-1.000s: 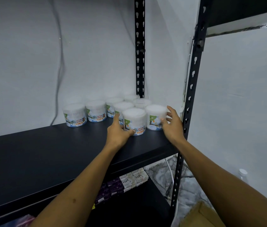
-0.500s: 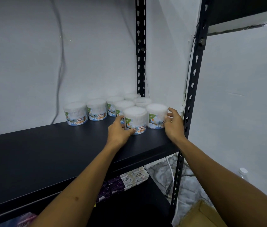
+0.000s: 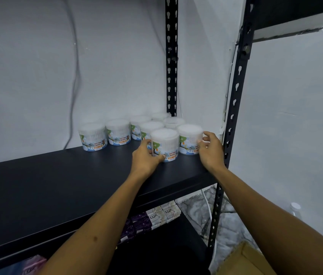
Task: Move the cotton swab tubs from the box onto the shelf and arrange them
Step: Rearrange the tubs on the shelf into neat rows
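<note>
Several round cotton swab tubs with white lids stand clustered at the back right of the black shelf (image 3: 61, 187). My left hand (image 3: 146, 157) wraps the left side and base of the front tub (image 3: 165, 144). My right hand (image 3: 210, 148) grips the right side of the front-right tub (image 3: 189, 138), fingers curled on its edge. Two more tubs (image 3: 93, 136) stand in a row to the left along the wall. A corner of the cardboard box (image 3: 244, 259) shows at bottom right.
Black slotted uprights (image 3: 236, 92) frame the shelf on the right and at the back (image 3: 171, 56). Soap packs (image 3: 162, 213) lie on the lower shelf. A cable (image 3: 75, 76) hangs down the white wall. A bottle cap (image 3: 295, 207) shows by the right wall.
Both hands have pushed their tubs a little deeper and to the right, closer to the cluster. My right fingers have curled tighter around the front-right tub.
</note>
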`<state>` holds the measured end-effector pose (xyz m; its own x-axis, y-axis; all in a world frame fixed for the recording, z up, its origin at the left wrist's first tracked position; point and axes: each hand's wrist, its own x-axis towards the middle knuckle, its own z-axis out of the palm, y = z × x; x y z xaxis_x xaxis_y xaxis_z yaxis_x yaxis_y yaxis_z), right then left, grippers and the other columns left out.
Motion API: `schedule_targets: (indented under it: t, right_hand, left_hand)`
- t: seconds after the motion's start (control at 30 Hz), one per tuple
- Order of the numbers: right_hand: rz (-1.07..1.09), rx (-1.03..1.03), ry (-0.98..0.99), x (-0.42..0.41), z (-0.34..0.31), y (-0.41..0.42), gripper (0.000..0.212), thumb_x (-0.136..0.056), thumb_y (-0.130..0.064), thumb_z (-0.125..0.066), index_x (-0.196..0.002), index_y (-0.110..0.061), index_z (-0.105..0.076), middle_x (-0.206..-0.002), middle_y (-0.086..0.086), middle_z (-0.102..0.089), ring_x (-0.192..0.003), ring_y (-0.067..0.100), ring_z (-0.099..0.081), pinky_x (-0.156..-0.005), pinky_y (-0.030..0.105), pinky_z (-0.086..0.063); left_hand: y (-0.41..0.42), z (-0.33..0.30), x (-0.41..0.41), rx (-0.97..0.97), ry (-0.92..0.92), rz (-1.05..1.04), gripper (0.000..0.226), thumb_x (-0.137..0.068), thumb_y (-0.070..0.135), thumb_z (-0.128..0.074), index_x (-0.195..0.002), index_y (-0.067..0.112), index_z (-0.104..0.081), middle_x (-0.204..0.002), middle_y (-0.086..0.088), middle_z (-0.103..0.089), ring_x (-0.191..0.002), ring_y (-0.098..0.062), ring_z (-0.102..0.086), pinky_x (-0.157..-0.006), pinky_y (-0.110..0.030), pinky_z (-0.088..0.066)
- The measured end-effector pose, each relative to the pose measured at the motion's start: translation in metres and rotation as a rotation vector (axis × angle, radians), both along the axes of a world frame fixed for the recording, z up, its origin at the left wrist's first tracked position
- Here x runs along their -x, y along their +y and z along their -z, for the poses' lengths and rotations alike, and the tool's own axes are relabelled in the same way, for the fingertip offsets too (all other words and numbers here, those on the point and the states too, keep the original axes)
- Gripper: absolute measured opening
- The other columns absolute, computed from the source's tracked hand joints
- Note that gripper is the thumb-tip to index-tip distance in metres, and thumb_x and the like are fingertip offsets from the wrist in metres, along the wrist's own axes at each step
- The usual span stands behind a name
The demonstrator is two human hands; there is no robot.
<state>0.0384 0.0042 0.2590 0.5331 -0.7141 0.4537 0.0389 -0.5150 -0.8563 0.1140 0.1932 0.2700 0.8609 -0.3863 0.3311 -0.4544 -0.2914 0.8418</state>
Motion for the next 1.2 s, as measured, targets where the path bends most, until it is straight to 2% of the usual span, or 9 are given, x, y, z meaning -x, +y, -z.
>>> schedule_targets:
  t: [0.17,0.27,0.5,0.67,0.8,1.0,1.2]
  right_hand:
    - [0.009,0.010,0.031,-0.0007,-0.0004,-0.0005,0.037,-0.096,-0.017,-0.052,-0.132,-0.010,-0.048,-0.130,0.011,-0.055,-0.109,0.022,-0.057,-0.085,0.027,-0.045]
    - [-0.008,0.003,0.034,-0.0004,0.0002,-0.0011,0.037,-0.096,-0.018,-0.051,-0.132,-0.011,-0.048,-0.129,0.010,-0.057,-0.101,0.016,-0.057,-0.082,0.027,-0.047]
    - [-0.025,0.001,0.033,0.0013,-0.0002,0.0004,0.036,-0.096,-0.018,-0.051,-0.132,-0.011,-0.047,-0.127,0.009,-0.057,-0.098,0.014,-0.055,-0.077,0.024,-0.044]
    - [-0.026,0.016,0.044,0.0012,0.0000,-0.0004,0.036,-0.095,-0.016,-0.053,-0.130,-0.011,-0.049,-0.126,0.009,-0.058,-0.096,0.013,-0.056,-0.065,0.012,-0.039]
    - [-0.023,0.011,0.044,0.0011,0.0003,-0.0010,0.035,-0.095,-0.016,-0.054,-0.130,-0.010,-0.050,-0.127,0.008,-0.058,-0.096,0.012,-0.056,-0.062,0.006,-0.037]
    - [-0.020,0.010,0.054,0.0021,-0.0002,0.0005,0.035,-0.096,-0.010,-0.050,-0.131,-0.011,-0.050,-0.129,0.009,-0.057,-0.103,0.016,-0.057,-0.077,0.021,-0.044]
    - [0.005,0.021,0.080,0.0060,-0.0045,0.0057,0.042,-0.092,0.004,-0.040,-0.132,-0.008,-0.050,-0.130,0.011,-0.057,-0.116,0.023,-0.055,-0.086,0.021,-0.041]
  left_hand:
    - [-0.0001,-0.0005,0.0005,-0.001,-0.001,-0.001,0.066,-0.076,0.014,-0.079,-0.133,0.013,-0.047,-0.078,0.011,-0.059,-0.072,0.002,-0.057,-0.076,-0.021,-0.046]
    - [-0.0006,-0.0005,0.0004,0.000,0.000,-0.002,0.066,-0.076,0.014,-0.079,-0.134,0.013,-0.046,-0.078,0.011,-0.058,-0.072,0.002,-0.057,-0.076,-0.020,-0.046]
    - [-0.0006,0.0003,-0.0008,-0.005,-0.003,-0.006,0.066,-0.076,0.016,-0.079,-0.133,0.013,-0.047,-0.079,0.010,-0.059,-0.074,0.001,-0.057,-0.077,-0.021,-0.046]
    - [-0.0005,0.0004,-0.0002,0.004,-0.001,-0.004,0.066,-0.076,0.014,-0.079,-0.133,0.012,-0.047,-0.088,0.003,-0.062,-0.077,-0.005,-0.060,-0.079,-0.021,-0.048]
    - [-0.0010,0.0008,-0.0010,0.001,-0.006,-0.006,0.063,-0.075,0.014,-0.080,-0.130,0.012,-0.049,-0.086,0.004,-0.062,-0.074,0.000,-0.058,-0.076,-0.020,-0.046]
    - [-0.0012,0.0009,-0.0010,0.004,-0.006,-0.008,0.062,-0.075,0.014,-0.080,-0.129,0.012,-0.049,-0.094,-0.001,-0.065,-0.077,-0.005,-0.060,-0.076,-0.020,-0.046]
    - [-0.0001,0.0010,-0.0006,0.001,-0.007,-0.002,0.062,-0.076,0.014,-0.079,-0.130,0.012,-0.048,-0.090,0.002,-0.063,-0.074,0.000,-0.058,-0.075,-0.019,-0.046]
